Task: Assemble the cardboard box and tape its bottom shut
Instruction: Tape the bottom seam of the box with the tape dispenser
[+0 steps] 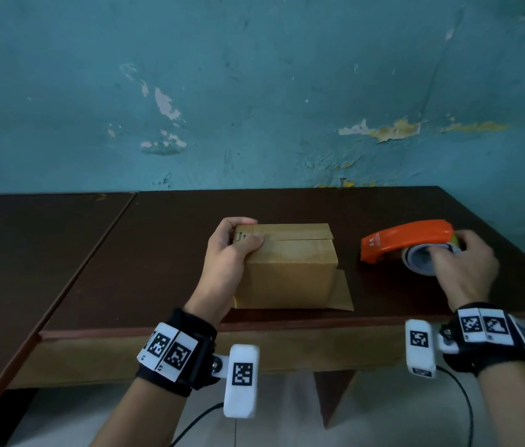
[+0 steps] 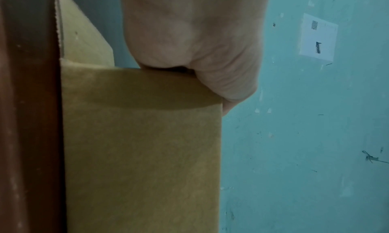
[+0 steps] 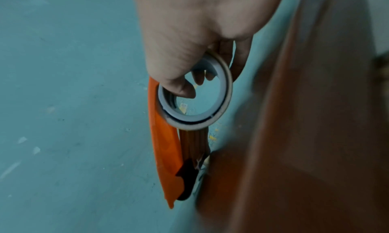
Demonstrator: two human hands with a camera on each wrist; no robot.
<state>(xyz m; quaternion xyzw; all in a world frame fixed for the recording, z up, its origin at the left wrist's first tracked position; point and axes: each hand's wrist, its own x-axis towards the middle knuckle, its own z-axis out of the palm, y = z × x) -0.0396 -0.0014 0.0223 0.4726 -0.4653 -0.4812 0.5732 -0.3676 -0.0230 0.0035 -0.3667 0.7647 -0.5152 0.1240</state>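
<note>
A brown cardboard box (image 1: 290,272) stands on the dark wooden table (image 1: 158,253), its top flaps folded shut with a strip of tape along part of the seam. One loose flap lies flat at its right foot. My left hand (image 1: 232,250) grips the box's top left corner, thumb on top and fingers behind. In the left wrist view the box (image 2: 143,153) fills the middle under my palm (image 2: 200,45). My right hand (image 1: 458,269) grips an orange tape dispenser (image 1: 406,241) to the right of the box, thumb through the tape roll's core (image 3: 195,96). The dispenser (image 3: 166,153) points toward the table.
A peeling teal wall (image 1: 254,91) rises right behind the table. The table's front edge (image 1: 254,327) runs just before my wrists, and a second table top (image 1: 28,253) adjoins on the left. A cable (image 1: 461,398) hangs from my right wrist.
</note>
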